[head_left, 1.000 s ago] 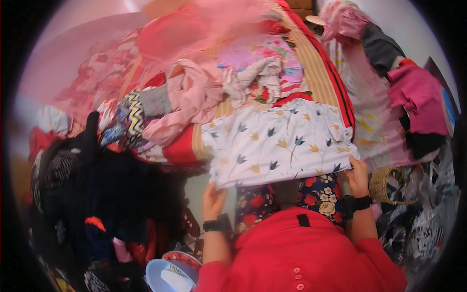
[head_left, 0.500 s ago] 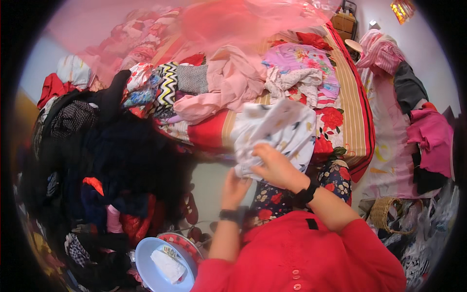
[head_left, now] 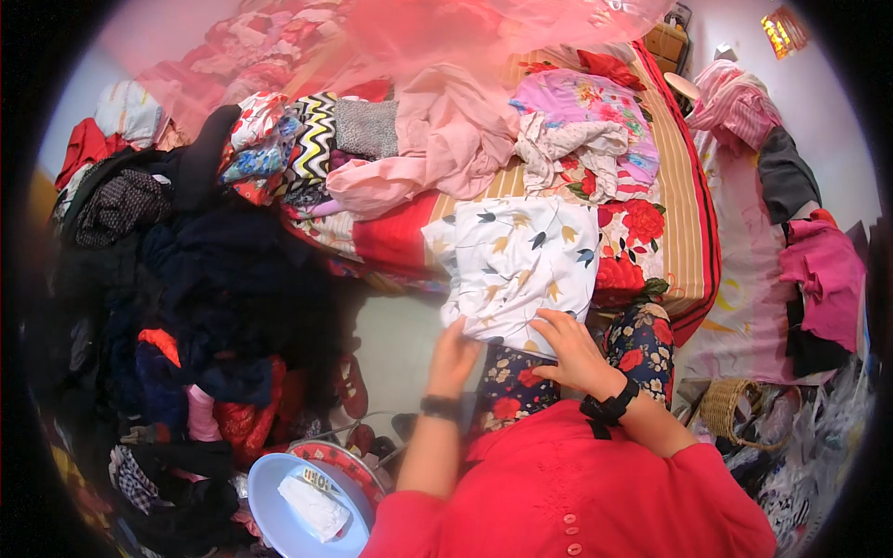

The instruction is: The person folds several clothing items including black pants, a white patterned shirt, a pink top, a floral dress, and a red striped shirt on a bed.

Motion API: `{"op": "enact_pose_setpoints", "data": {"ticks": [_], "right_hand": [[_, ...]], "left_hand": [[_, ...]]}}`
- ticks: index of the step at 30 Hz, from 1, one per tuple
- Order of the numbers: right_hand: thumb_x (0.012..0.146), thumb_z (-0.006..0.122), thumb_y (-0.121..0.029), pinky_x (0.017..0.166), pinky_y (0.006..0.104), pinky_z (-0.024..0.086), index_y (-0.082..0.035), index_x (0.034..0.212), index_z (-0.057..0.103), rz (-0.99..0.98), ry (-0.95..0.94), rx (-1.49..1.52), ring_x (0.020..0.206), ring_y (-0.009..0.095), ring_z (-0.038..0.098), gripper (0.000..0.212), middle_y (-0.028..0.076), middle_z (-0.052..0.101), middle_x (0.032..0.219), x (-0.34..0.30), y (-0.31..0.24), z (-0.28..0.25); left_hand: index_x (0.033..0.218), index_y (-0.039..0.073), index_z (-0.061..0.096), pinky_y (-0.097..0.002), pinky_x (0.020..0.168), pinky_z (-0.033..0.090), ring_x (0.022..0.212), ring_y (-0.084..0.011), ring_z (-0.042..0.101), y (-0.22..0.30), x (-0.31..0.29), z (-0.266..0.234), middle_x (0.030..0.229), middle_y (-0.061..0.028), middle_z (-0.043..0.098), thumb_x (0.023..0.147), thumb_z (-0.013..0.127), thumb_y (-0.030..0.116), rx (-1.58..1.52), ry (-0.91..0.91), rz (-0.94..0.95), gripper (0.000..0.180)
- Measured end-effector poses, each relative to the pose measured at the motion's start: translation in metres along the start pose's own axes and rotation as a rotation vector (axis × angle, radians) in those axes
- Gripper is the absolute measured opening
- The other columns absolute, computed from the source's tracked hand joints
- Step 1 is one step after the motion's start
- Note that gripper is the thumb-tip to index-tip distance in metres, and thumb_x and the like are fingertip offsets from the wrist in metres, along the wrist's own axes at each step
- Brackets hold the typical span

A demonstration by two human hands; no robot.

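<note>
A white cloth printed with dark and tan leaves (head_left: 526, 265) lies spread, lightly creased, on the near edge of the bed and over my lap. At its lower left corner is my left hand (head_left: 453, 358), with the fingers stretched along the edge and slightly blurred at the tips. On the near edge, farther right, rests my right hand (head_left: 579, 358), its fingers extended over the fabric and the thumb apart. Beyond the cloth sits a rumpled pink garment (head_left: 451, 139). A lilac floral garment (head_left: 591, 107) and a crumpled pale printed cloth (head_left: 567, 149) lie to its right.
Dark clothes (head_left: 242, 270) are heaped at the left. A light blue basin (head_left: 270, 507) holding a white item stands at lower left. On the right are a wicker basket (head_left: 730, 409) and a magenta garment (head_left: 828, 279). Sheer pink netting (head_left: 409, 37) hangs across the top.
The white cloth, bunched and partly lifted before, now lies flatter with its leaf print showing. My right hand has moved right and down, away from my left, and its fingers have spread.
</note>
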State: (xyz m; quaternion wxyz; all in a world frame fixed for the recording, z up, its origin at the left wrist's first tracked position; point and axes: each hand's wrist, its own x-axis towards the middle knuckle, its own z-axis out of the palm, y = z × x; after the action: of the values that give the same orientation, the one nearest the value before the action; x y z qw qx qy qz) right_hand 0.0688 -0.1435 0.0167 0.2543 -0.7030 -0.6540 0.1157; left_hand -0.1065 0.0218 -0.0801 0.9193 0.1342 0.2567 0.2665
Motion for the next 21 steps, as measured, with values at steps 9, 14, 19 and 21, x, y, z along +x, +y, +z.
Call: {"op": "enact_pose_setpoints", "data": {"ticks": [9,14,19,21], "right_hand": [[0.063,0.06,0.003,0.091,0.0405,0.041,-0.004,0.108,0.059,-0.099,0.194,-0.156,0.11,0.031,0.053,0.046,0.013,0.058,0.114,-0.003,0.036,0.019],[0.067,0.058,0.001,0.088,0.0406,0.043,-0.005,0.099,0.062,-0.058,0.233,0.068,0.099,0.032,0.058,0.032,0.012,0.063,0.095,-0.002,0.018,-0.026],[0.077,0.058,-0.007,0.077,0.032,0.049,0.001,0.101,0.064,0.102,0.054,0.496,0.085,0.016,0.061,0.026,0.009,0.067,0.092,0.05,0.043,-0.067],[0.085,0.059,-0.014,0.066,0.0261,0.048,-0.002,0.104,0.064,0.197,0.264,0.517,0.076,0.012,0.059,0.022,0.003,0.064,0.084,0.081,0.11,-0.075]], "left_hand": [[0.118,-0.004,0.052,-0.0366,0.094,0.049,0.106,-0.0246,0.059,0.002,-0.021,-0.013,0.115,-0.0132,0.061,0.089,0.058,0.005,0.253,-0.135,0.302,0.031],[0.115,-0.004,0.054,-0.0364,0.092,0.051,0.105,-0.025,0.061,0.03,-0.05,0.05,0.114,-0.0158,0.061,0.088,0.057,0.004,-0.02,-0.009,0.123,0.028],[0.118,-0.001,0.053,-0.0381,0.092,0.049,0.106,-0.0237,0.059,0.077,-0.002,0.119,0.112,-0.0131,0.061,0.092,0.057,0.015,0.104,-0.154,0.21,0.031],[0.119,0.002,0.052,-0.0361,0.089,0.049,0.105,-0.0236,0.058,0.072,0.038,0.152,0.111,-0.0099,0.059,0.092,0.06,0.02,0.218,-0.142,0.309,0.034]]}}
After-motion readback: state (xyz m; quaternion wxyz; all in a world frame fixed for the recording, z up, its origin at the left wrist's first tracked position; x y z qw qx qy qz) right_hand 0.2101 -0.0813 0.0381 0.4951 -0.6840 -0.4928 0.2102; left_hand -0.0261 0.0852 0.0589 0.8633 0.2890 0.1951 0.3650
